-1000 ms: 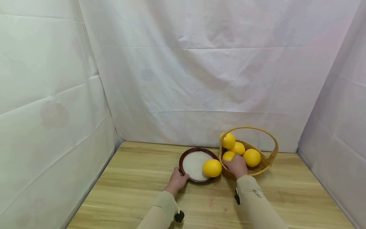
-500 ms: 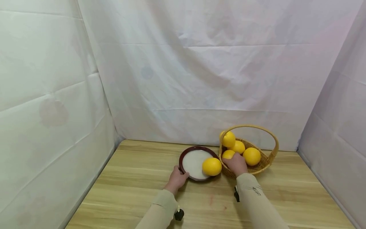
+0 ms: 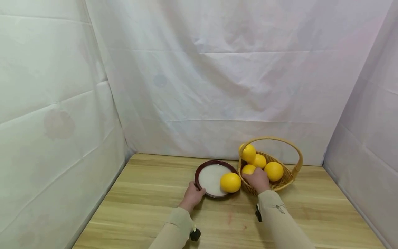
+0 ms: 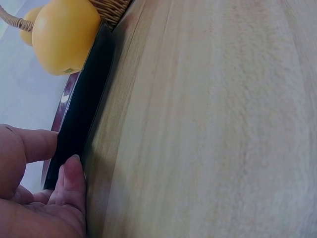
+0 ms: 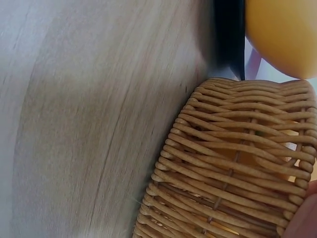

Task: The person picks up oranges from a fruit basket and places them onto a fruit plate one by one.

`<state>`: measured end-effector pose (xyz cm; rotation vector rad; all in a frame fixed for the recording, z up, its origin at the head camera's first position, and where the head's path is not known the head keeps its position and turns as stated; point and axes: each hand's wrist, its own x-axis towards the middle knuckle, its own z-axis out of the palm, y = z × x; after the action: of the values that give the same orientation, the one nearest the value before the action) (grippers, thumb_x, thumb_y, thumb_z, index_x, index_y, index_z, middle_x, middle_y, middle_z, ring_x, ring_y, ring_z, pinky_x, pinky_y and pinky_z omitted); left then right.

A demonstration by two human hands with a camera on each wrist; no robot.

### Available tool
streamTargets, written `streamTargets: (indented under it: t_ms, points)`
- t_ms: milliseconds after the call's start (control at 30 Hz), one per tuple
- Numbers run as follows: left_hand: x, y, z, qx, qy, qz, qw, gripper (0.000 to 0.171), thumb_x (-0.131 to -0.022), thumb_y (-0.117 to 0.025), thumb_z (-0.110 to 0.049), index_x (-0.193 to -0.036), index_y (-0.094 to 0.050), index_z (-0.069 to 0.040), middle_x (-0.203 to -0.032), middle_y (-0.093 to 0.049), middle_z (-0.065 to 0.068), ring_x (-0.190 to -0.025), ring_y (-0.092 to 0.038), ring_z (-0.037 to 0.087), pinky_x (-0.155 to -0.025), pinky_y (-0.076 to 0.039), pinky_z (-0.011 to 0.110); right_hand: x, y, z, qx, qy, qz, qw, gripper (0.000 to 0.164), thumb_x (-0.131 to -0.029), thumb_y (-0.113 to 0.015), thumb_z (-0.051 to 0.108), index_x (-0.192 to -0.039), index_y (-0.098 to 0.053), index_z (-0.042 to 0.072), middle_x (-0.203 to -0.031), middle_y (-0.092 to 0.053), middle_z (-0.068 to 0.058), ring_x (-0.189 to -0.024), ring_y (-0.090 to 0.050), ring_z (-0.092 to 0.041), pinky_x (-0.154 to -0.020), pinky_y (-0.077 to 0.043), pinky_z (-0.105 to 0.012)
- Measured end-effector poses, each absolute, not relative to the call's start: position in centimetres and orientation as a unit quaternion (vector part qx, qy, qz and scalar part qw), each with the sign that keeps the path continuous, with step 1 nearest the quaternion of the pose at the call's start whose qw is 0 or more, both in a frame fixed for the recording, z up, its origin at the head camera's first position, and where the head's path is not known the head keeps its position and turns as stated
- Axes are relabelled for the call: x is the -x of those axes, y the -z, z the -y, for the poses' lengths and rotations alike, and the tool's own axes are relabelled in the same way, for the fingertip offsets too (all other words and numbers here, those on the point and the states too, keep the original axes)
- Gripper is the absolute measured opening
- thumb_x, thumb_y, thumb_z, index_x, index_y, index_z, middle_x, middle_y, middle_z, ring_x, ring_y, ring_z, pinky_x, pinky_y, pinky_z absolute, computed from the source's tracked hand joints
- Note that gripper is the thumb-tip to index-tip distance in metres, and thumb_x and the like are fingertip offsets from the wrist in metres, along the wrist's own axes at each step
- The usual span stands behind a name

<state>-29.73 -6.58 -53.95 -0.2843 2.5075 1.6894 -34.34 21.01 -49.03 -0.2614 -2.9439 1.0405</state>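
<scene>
A round plate point(image 3: 209, 180) with a dark red rim and white middle lies on the table, bearing one orange point(image 3: 230, 182) at its right side. My left hand point(image 3: 191, 197) pinches the plate's near left rim, its fingers point(image 4: 72, 181) low against the dark outer side in the left wrist view. To the right stands a wicker basket point(image 3: 291, 176) with a tall arched handle, holding several oranges. Inside it my right hand point(image 3: 258, 179) grips the front left orange point(image 3: 248, 169); its fingertips are partly hidden. The right wrist view shows mostly the basket's woven wall point(image 5: 233, 148).
A wood-grain table point(image 3: 149, 197) carries everything. White cloth hangs behind it point(image 3: 186, 103) and on both sides. Plate and basket stand close together, the basket handle point(image 3: 273, 139) arching above its oranges. One orange point(image 3: 248, 153) sits high at the basket's back left.
</scene>
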Motion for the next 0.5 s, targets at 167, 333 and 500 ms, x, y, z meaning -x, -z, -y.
streamTargets:
  t_ms: [167, 333, 500]
  points:
    - [29.43, 53.86, 6.61, 0.087, -0.557, -0.824, 0.047, 0.053, -0.095, -0.065, -0.014, -0.138, -0.041, 0.006, -0.111, -0.059, 0.018, -0.098, -0.054, 0.026, -0.085, -0.047, 0.036, 34.16, 48.96, -20.98, 0.091, -0.329, 0.94, 0.001, 0.048, -0.083, -0.069, 0.035, -0.104, -0.055, -0.005, -0.091, -0.059, -0.02, -0.075, -0.053, -0.028, -0.062, -0.043, -0.035]
    - [29.29, 53.67, 6.55, 0.09, -0.554, -0.826, 0.047, 0.053, -0.095, -0.065, -0.014, -0.138, -0.041, 0.006, -0.112, -0.059, 0.018, -0.099, -0.054, 0.026, -0.086, -0.047, 0.037, 33.98, 48.74, -20.98, 0.088, -0.332, 0.939, 0.008, 0.048, -0.082, -0.07, 0.036, -0.102, -0.054, -0.005, -0.089, -0.058, -0.019, -0.074, -0.052, -0.028, -0.06, -0.041, -0.033]
    - [29.54, 53.8, 6.53, 0.09, -0.558, -0.824, 0.047, 0.053, -0.095, -0.065, -0.014, -0.139, -0.041, 0.005, -0.114, -0.059, 0.018, -0.101, -0.054, 0.027, -0.09, -0.047, 0.042, 33.71, 48.58, -20.96, 0.085, -0.335, 0.938, 0.01, 0.05, -0.082, -0.07, 0.037, -0.104, -0.053, -0.005, -0.09, -0.057, -0.02, -0.075, -0.052, -0.029, -0.061, -0.041, -0.034]
